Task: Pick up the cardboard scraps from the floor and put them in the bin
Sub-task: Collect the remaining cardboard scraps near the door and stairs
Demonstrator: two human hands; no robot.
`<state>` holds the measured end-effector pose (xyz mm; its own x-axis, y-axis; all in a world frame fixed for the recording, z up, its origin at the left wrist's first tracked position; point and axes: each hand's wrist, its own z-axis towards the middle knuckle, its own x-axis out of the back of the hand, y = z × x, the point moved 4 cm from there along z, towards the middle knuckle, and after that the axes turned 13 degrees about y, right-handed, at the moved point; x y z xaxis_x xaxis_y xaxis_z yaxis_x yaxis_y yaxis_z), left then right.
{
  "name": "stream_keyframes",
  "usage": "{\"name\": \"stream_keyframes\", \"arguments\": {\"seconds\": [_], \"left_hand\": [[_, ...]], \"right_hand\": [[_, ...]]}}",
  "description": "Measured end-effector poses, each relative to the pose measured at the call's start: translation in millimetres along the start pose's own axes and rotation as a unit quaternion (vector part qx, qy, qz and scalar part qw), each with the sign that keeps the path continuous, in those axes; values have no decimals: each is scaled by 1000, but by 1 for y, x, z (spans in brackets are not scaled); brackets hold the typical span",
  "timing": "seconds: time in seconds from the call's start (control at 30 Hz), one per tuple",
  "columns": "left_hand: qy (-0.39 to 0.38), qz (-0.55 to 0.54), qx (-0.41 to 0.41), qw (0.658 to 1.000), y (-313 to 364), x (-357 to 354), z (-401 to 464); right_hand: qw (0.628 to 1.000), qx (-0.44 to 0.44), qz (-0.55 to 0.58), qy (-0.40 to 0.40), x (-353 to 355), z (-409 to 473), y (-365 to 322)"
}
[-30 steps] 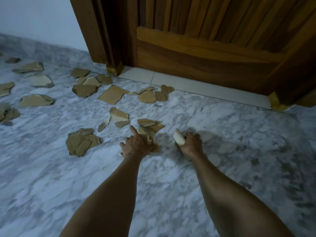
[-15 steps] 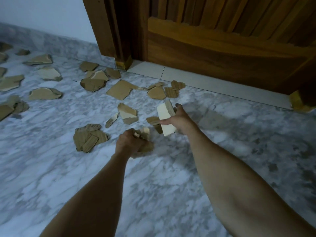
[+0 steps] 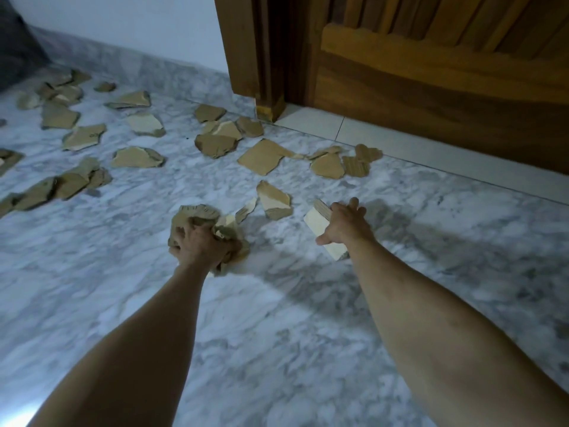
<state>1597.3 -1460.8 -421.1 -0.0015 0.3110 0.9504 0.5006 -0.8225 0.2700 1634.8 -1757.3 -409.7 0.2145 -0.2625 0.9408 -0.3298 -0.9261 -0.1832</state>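
Left hand (image 3: 199, 245): fingers curled tight round a crumpled bundle of brown cardboard scraps (image 3: 212, 224), which bulges out above and to the right of the knuckles; whether the bundle touches the floor cannot be told.
Right hand (image 3: 345, 224): thumb and fingers clamped on a pale, flat rectangular stack of cardboard pieces (image 3: 320, 228), with its cut edges showing at the far end.
Grey-white marbled floor (image 3: 277, 334): carries everything; both bare forearms reach out over it from the near edge.
Loose torn brown cardboard scraps (image 3: 261, 155): spread flat across the floor from its far left side to the door threshold, none in a container.
Nearest loose scrap (image 3: 275, 200): an angular tan and pale piece lying between the two hands and a little beyond them, with a thin sliver just to its left.
Scraps by the threshold (image 3: 341, 164): a small cluster, some overlapping, near the pale tile strip (image 3: 400, 146).
Dark brown wooden door (image 3: 431, 72): stands at the far right edge of the floor, its frame post (image 3: 246, 57) to the left.
Pale wall (image 3: 123, 26): runs behind the far left of the floor.
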Motion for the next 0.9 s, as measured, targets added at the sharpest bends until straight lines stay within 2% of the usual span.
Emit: {"name": "stream_keyframes", "arguments": {"seconds": [0.17,0.27,0.37,0.43,0.57,0.73,0.83,0.9], "left_hand": [[-29,22,-50,998,13,5,8],[-43,-1,-53,998,15,4,11],[-32,13,-81,996,12,1,14],[-21,30,-86,996,11,2,15],[-56,30,-70,996,10,-1,23],[-61,47,-81,994,9,0,32],[-72,54,-77,993,9,1,36],[-79,49,-76,993,9,2,39]], "right_hand": [[999,-13,28,-7,1,-3,-2],[986,-41,151,-58,-3,-2,-17],[965,-23,259,-39,-1,6,-50],[957,-8,287,-43,2,9,-79],[977,12,196,-83,-14,15,-124],[998,-2,52,-21,-26,13,-133],[999,-1,46,8,-25,8,-134],[995,-10,93,20,-28,2,-133]]}}
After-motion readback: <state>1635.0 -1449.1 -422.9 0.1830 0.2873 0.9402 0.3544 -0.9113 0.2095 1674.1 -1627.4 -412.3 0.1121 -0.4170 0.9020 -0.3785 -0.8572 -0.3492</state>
